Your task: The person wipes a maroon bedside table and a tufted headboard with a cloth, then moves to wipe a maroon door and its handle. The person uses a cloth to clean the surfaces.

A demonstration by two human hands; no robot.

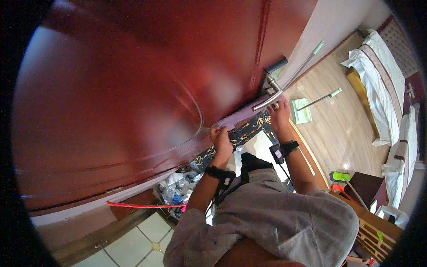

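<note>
A large reddish-brown door point(133, 83) with curved moulding fills the upper left. Along its edge lies a thin purple cloth point(241, 117), stretched between my two hands. My left hand point(223, 142) pinches the cloth's lower end, while my right hand point(281, 111) has its fingers curled at the upper end, just under the door's metal lever handle point(267, 101). How firmly the right fingers grip is partly hidden by the lever. Another dark handle point(276, 65) juts from the door's broad face. Both wrists wear black straps with small devices.
Below my hands runs a black, gold-veined stone threshold point(247, 131). A bin of crumpled plastic bags point(178, 183) and a red-handled stick point(143, 205) are at left. A pale green dustpan point(301, 110), a green brush point(341, 177) and a bed with white bedding point(383, 90) are at right.
</note>
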